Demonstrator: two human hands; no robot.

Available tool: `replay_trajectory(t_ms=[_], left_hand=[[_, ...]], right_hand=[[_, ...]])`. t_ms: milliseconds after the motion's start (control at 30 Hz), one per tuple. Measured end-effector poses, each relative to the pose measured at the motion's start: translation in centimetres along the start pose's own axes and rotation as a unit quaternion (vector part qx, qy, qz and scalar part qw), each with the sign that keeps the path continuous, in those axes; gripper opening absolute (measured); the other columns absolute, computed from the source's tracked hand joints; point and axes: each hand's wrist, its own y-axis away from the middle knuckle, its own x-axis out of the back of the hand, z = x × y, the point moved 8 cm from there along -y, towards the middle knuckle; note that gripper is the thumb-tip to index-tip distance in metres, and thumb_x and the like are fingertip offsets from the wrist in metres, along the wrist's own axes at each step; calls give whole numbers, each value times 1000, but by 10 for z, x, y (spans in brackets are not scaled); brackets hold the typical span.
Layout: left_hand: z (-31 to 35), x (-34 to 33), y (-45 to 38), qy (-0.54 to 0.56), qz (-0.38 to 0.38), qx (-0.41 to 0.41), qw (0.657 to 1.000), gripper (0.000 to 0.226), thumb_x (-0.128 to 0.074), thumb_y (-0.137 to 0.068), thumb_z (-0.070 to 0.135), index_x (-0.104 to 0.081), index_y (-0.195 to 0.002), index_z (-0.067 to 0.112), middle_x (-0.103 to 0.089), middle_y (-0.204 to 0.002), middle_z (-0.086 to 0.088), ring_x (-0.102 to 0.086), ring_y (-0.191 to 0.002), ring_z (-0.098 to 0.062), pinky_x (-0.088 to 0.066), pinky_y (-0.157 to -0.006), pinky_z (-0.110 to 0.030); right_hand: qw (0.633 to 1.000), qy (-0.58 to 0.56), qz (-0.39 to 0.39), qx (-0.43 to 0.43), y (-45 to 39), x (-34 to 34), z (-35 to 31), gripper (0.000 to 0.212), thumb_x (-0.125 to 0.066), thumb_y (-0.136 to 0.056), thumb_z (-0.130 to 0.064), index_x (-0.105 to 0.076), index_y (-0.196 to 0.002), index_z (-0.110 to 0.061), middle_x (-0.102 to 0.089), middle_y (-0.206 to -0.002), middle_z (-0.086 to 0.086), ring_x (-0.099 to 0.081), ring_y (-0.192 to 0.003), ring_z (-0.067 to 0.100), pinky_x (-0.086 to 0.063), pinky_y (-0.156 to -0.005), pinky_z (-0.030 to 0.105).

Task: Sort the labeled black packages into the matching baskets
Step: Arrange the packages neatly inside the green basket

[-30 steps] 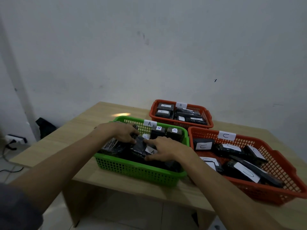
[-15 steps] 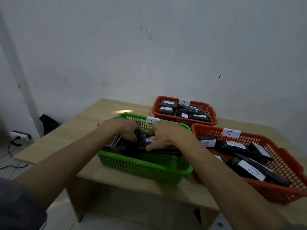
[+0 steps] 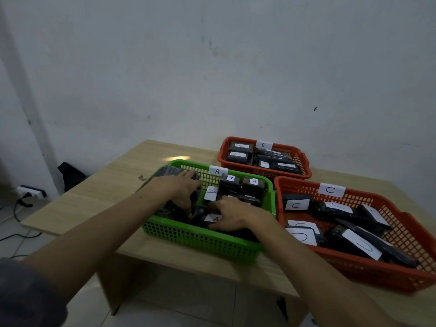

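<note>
Both hands are down in the green basket (image 3: 200, 239), the one tagged A, sitting at the front of the counter (image 3: 99, 197). The left hand (image 3: 181, 190) is curled over a black package (image 3: 168, 174) at the far left corner, fingers wrapped on it as far as I can tell. The right hand (image 3: 232, 214) lies flat on the pile near an A-labeled package (image 3: 213, 218), fingers spread; can't tell if it's gripping anything. The B basket (image 3: 304, 161) and C basket (image 3: 401, 218) look filled with matching labels. Looks like tidying the A pile near the end. Next move probably needs checking each label in there and pulling out any stray.
</note>
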Motion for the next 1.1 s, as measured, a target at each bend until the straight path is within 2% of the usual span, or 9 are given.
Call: replay_trajectory(t_ms=[133, 300, 467, 600, 733, 800, 933, 1000, 1100], left_hand=[[-1, 0, -1, -1, 1, 0, 1000, 107, -80, -73, 48, -14, -155, 25, 17, -163, -7, 8, -150, -31, -16, -118, -52], [-1, 0, -2, -4, -3, 8, 1000, 109, -80, -71, 51, -16, -155, 26, 17, -163, -6, 8, -150, -32, -15, -118, -53], [2, -2, -1, -59, 27, 1, 998, 110, -75, -70, 62, -16, -155, 25, 14, -163, -12, 16, -148, -33, 6, -118, -55], [17, 0, -5, -69, 39, -41, 996, 105, -72, -66, 69, -26, -152, 29, 3, -164, -9, 15, -148, -32, 17, -113, -55], [31, -9, -13, -82, 7, -62, 995, 95, -75, -64, 67, -40, -146, 32, -16, -163, -4, 16, -148, -34, 14, -113, -65], [34, -16, -17, -95, 0, -59, 994, 89, -75, -66, 63, -44, -144, 32, -17, -163, -4, 21, -146, -36, 13, -112, -67], [32, -25, -21, -104, -7, -50, 993, 78, -76, -71, 54, -48, -140, 32, -13, -163, -7, 27, -144, -37, 12, -111, -69], [27, -27, -21, -85, -15, -35, 996, 80, -78, -71, 51, -47, -141, 27, -4, -164, -10, 29, -143, -38, 0, -112, -71], [31, -18, -16, -80, 15, -62, 995, 92, -77, -71, 56, -37, -148, 24, -4, -164, -10, 18, -147, -35, 2, -118, -61]], right_hand=[[998, -50, 14, -18, 1, -11, 11, 70, -65, -87, -56, -38, -144, -25, -46, -132, 11, -47, -123, 29, -45, -100, 47], [996, -88, 4, -27, 4, -20, 11, 68, -67, -90, -48, -31, -141, -22, -41, -136, 14, -40, -128, 32, -41, -103, 51], [994, -99, -16, -33, 11, -4, 12, 84, -73, -84, -48, -26, -150, -25, -40, -147, 10, -43, -133, 29, -40, -109, 49], [990, -29, -109, -88, 27, 27, 30, 89, -83, -74, -38, -35, -149, -27, -49, -145, 0, -51, -127, 26, -46, -103, 46], [977, 59, -159, -126, 40, 27, 43, 71, -83, -75, -38, -53, -137, -19, -59, -131, 2, -58, -114, 26, -51, -87, 38], [979, 54, -152, -127, 42, 20, 44, 65, -80, -79, -37, -55, -136, -18, -60, -130, 2, -59, -113, 25, -52, -85, 37], [979, 61, -153, -123, 40, 11, 43, 58, -77, -82, -35, -56, -134, -19, -61, -129, 2, -59, -112, 25, -52, -94, 43], [977, 62, -161, -124, 40, 9, 42, 56, -77, -83, -35, -57, -133, -19, -61, -128, 2, -60, -111, 25, -52, -95, 44], [977, 58, -167, -119, 42, 10, 41, 55, -74, -84, -36, -56, -133, -19, -62, -126, 2, -61, -109, 23, -53, -94, 44]])
